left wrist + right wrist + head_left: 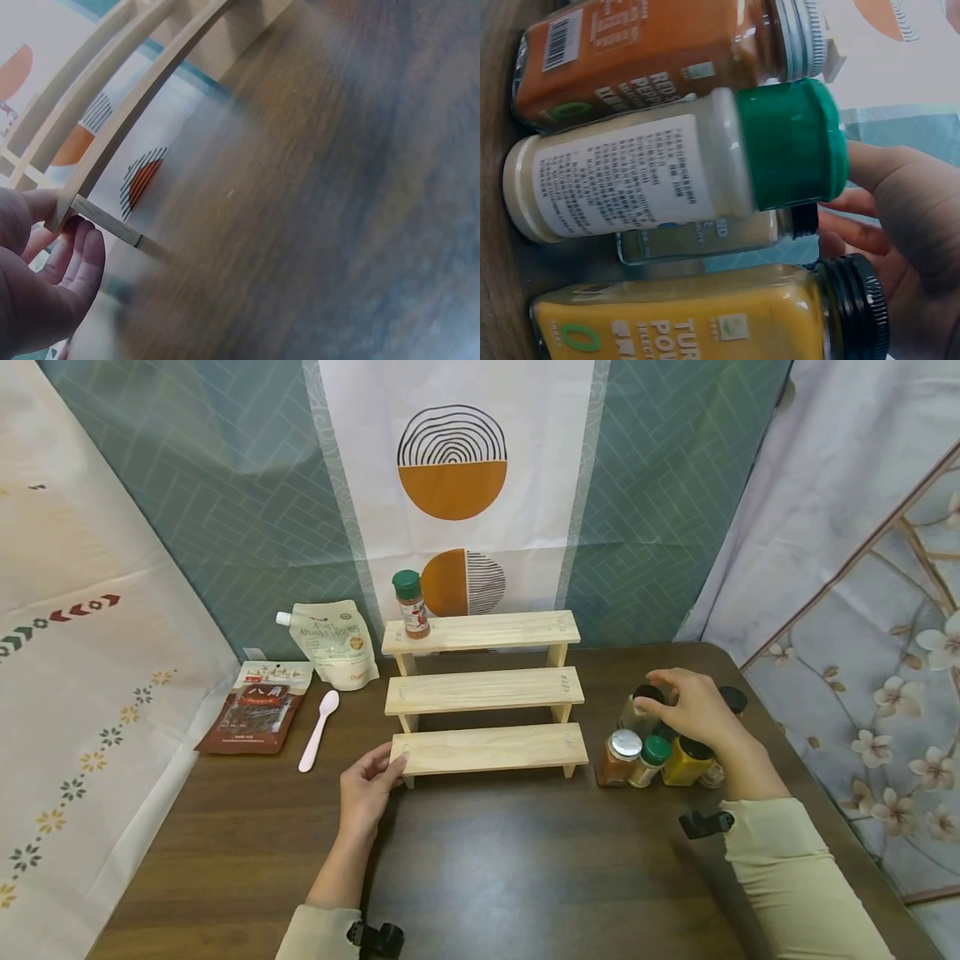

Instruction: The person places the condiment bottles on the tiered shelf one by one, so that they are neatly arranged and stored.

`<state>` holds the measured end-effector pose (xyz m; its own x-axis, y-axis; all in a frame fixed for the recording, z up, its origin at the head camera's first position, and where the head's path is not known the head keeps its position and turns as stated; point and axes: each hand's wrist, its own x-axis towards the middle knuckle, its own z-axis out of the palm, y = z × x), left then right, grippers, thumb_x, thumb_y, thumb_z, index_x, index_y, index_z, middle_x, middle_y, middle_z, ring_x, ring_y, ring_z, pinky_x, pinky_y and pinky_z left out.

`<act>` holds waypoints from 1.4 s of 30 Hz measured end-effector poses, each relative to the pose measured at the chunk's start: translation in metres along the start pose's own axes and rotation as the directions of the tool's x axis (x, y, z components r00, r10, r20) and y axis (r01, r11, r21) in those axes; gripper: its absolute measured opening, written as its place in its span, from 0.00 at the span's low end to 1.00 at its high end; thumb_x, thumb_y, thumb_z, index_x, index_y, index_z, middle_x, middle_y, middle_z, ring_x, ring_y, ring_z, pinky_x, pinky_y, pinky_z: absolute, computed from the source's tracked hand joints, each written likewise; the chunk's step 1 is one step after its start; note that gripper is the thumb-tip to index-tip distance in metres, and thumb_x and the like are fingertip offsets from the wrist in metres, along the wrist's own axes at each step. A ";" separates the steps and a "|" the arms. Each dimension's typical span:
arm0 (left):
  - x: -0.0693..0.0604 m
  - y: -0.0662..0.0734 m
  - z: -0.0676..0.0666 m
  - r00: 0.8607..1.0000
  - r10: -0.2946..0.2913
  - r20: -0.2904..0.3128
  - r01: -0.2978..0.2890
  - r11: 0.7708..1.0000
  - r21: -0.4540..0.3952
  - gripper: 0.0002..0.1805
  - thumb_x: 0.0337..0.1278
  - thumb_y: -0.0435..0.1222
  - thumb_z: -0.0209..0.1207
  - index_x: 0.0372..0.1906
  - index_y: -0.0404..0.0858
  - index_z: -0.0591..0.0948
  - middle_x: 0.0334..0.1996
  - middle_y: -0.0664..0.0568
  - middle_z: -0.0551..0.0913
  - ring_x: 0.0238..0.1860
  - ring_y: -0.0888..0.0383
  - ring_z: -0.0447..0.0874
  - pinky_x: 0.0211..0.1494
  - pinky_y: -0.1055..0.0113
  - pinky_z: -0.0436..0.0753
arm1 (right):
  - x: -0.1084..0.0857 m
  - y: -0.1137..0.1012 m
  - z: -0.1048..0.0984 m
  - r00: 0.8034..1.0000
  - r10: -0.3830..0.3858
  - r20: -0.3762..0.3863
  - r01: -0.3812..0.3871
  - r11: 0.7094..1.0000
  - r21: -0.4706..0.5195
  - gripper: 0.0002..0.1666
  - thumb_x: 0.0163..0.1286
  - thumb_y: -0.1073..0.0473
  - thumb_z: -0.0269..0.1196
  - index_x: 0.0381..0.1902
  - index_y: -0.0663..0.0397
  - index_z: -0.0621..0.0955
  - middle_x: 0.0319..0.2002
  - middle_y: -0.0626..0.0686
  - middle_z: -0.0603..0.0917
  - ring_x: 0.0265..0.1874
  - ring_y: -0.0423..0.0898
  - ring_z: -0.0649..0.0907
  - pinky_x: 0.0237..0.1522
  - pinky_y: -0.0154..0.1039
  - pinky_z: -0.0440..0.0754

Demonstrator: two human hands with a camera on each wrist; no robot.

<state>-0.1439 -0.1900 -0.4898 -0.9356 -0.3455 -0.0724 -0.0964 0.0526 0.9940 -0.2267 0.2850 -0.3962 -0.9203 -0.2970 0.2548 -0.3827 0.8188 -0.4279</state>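
Observation:
A three-step wooden rack (487,748) stands at mid-table. My left hand (367,789) grips the left end of its lowest step, thumb on top and fingers below the board. To the right, my right hand (693,703) pinches the black cap of a spice jar (637,716) at the back of a jar cluster. In the right wrist view that jar (705,238) is partly hidden behind a green-capped shaker (630,172). Around it stand a silver-lidded red pepper jar (621,758) and a yellow turmeric jar (684,764). A green-capped bottle (412,606) stands on the top step's left end.
Left of the rack are a cream spouted pouch (335,643), a brown-red packet (258,708) and a pink spoon (320,731). Another black-capped jar (732,699) stands behind my right wrist. Fabric (660,510) hangs along the table's back and sides.

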 end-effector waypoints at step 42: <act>0.001 -0.003 -0.001 1.000 0.011 -0.007 -0.011 1.000 -0.016 0.19 0.60 0.30 0.69 0.56 0.30 0.83 0.36 0.45 0.87 0.31 0.63 0.84 0.36 0.70 0.86 | 0.018 -0.013 0.008 0.997 -0.080 0.020 0.081 0.995 -0.050 0.34 0.61 0.53 0.76 0.55 0.74 0.81 0.28 0.57 0.83 0.21 0.45 0.76 0.26 0.43 0.76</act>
<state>-0.1441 -0.1917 -0.4923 -0.9340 -0.3519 -0.0612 -0.0810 0.0417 0.9958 -0.2389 0.2652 -0.3931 -0.8880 -0.3714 0.2711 -0.4516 0.8154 -0.3620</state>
